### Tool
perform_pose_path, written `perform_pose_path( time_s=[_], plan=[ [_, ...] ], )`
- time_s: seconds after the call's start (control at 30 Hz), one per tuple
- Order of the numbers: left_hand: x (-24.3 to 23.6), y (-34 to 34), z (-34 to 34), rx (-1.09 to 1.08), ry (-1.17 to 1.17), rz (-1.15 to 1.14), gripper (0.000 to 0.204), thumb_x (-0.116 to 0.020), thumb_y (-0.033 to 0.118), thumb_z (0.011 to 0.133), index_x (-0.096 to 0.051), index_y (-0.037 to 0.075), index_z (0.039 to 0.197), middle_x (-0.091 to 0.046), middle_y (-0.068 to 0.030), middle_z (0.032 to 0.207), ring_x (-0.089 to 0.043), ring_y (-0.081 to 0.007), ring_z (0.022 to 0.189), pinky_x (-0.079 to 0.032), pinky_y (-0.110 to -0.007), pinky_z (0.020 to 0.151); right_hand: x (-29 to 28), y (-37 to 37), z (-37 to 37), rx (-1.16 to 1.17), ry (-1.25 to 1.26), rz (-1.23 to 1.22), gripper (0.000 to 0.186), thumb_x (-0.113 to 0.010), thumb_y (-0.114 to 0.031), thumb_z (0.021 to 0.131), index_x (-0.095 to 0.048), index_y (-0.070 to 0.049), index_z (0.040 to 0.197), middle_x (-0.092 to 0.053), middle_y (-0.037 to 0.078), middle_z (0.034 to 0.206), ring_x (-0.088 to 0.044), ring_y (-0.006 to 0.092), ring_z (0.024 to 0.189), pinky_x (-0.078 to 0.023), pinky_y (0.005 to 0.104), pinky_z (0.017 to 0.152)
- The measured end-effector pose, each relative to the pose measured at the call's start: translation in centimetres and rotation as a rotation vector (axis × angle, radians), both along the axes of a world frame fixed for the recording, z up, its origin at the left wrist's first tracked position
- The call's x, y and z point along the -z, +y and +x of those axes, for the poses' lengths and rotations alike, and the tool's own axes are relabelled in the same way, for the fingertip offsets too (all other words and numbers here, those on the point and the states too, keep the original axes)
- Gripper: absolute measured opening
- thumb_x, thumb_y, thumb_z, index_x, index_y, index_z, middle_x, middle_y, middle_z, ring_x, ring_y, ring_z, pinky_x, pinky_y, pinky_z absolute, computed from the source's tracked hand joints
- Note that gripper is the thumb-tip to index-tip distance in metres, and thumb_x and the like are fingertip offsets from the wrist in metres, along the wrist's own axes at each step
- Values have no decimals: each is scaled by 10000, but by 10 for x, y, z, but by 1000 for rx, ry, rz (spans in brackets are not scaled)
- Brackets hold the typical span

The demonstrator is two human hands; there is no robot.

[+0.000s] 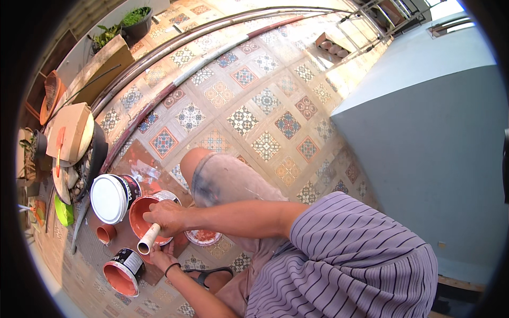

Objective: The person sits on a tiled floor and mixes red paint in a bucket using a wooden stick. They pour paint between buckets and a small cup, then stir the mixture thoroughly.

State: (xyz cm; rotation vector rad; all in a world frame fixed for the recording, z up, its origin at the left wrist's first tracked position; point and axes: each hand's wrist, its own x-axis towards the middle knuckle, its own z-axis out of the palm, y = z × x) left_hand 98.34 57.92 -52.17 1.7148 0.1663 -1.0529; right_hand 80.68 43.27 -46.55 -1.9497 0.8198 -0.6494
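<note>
My right hand point(167, 218) is closed around a white hollow tube point(149, 238), whose open end points up toward me. The tube is over a paint bucket point(137, 214) with orange-red paint on its inner wall; the tube's other end is hidden. Beside the tube's open end, my left hand point(162, 256), with a dark band on its wrist, closes on the bucket's near rim, its fingers partly hidden. A white-lidded bucket point(108, 200) stands next to it. Closer to me is another bucket point(120, 279) with orange-red paint inside, and a small terracotta-coloured pot point(106, 233) sits between.
A paint-smeared round lid point(203, 237) lies by my legs. The buckets rest on a stained brown board point(98, 254) over patterned tiles. Long poles point(175, 85) curve across the floor. Planters point(137, 24) line the left side; a grey-blue wall point(424, 143) stands right.
</note>
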Motion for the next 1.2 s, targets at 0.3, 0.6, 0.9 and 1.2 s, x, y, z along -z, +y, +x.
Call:
perform_pose_path(
  time_s=[0.3, 0.6, 0.9, 1.2],
  plan=[
    [-10, -4, -9, 2, 40, -11, 384, -535, 232, 1121, -565, 101, 1481, -703, -147, 1310, -759, -330, 1057, -712, -500, 796, -22, -14, -7, -126, -64, -88, 365, -843, -310, 755, -609, -73, 905, -625, 211, 925, -656, 452, 828, -498, 568, 692],
    [-27, -13, -25, 6, -57, -41, 329, -512, 139, 1149, -667, 40, 1422, -732, -107, 1210, -773, -249, 927, -712, -429, 724, -17, -14, 8, -142, -123, 9, 194, -737, -113, 870, -568, -31, 820, -612, 134, 734, -619, 287, 689, -506, 437, 643],
    [-28, -12, -28, -73, -37, -94, 362, -553, 141, 1127, -657, 75, 1468, -720, -114, 1209, -769, -258, 931, -722, -439, 698, -22, -14, 3, -220, 78, 107, 228, -798, -106, 869, -594, -32, 800, -684, 90, 746, -632, 167, 680, -509, 379, 610],
    [-23, -13, -28, -56, -55, -71, 405, -545, 146, 1126, -607, 34, 1510, -701, -167, 1310, -774, -300, 1018, -716, -469, 741, -41, -31, 5, -134, 122, -11, 278, -836, -165, 897, -618, -33, 789, -658, 61, 695, -622, 116, 689, -497, 335, 608]
  ],
)
